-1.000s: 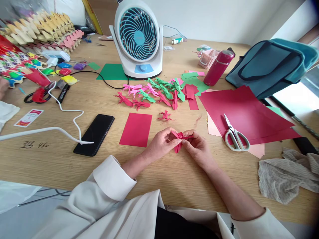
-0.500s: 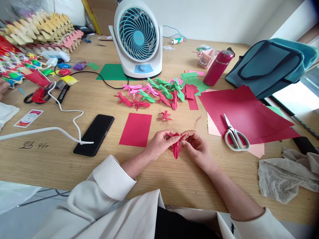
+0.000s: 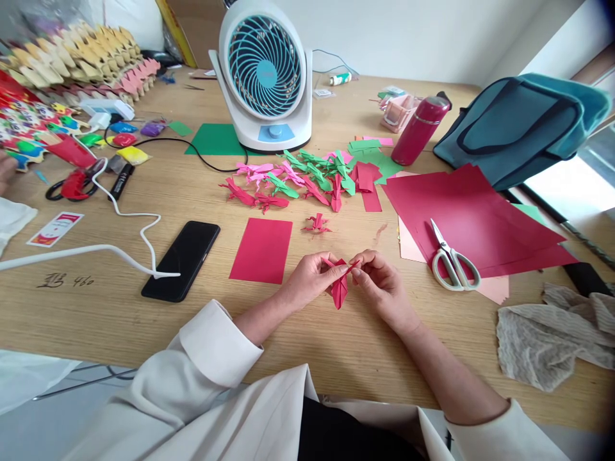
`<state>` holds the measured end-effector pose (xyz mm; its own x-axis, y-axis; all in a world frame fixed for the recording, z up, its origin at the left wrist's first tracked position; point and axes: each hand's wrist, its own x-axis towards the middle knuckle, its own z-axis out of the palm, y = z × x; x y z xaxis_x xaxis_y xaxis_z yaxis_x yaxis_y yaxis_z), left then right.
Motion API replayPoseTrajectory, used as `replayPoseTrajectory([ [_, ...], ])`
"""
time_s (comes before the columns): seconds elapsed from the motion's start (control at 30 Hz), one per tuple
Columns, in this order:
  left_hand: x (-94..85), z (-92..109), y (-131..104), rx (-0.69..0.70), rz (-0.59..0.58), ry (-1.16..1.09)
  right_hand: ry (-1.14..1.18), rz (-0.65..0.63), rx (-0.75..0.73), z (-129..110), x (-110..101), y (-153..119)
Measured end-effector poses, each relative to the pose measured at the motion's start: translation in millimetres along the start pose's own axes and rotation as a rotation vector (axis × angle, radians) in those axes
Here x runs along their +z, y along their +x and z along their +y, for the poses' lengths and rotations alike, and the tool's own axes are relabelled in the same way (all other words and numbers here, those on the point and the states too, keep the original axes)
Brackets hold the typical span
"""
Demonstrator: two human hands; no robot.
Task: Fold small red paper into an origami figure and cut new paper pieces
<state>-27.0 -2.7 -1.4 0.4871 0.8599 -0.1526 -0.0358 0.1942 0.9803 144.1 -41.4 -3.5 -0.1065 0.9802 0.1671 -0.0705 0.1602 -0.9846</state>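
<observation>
Between my two hands is a red folded paper figure (image 3: 339, 294), its pointed end hanging down toward me. My left hand (image 3: 314, 276) pinches its left side, thumb laid across the folds. With thumb and forefinger, my right hand (image 3: 379, 286) grips a narrow point at its upper right. Just beyond lies a small red folded figure (image 3: 317, 223). A flat red paper rectangle (image 3: 262, 251) rests left of my hands. Farther back, a heap of folded figures (image 3: 314, 171) in pink, green and red spreads over the table.
White-handled scissors (image 3: 451, 259) lie on large red sheets (image 3: 490, 221) at right. A black phone (image 3: 181, 261) with a white cable is at left. Behind stand a fan (image 3: 269, 77), a red bottle (image 3: 419, 131) and a teal bag (image 3: 519, 128). Another person's hand (image 3: 6, 169) shows at far left.
The folded figure has tilted slightly in my fingers, its lower tip a touch lower. My right fingers have shifted a little on its upper-right point. Everything else stays put.
</observation>
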Motion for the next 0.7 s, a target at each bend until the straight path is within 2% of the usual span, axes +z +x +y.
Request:
replayPoseTrajectory([
  [0.3, -0.9, -1.0, 0.2, 0.008, -0.021, 0.019, -0.02, -0.007, -0.011, 0.1, -0.6, 0.2],
  [0.53, 1.2, -5.7, 0.0, 0.155, 0.097, 0.235, -0.035, -0.031, -0.012, 0.7, 1.7, 0.3],
  [0.7, 5.6, 1.2, -4.3, 0.251, 0.113, 0.315, -0.088, -0.021, -0.005, -0.5, 1.7, -0.1],
])
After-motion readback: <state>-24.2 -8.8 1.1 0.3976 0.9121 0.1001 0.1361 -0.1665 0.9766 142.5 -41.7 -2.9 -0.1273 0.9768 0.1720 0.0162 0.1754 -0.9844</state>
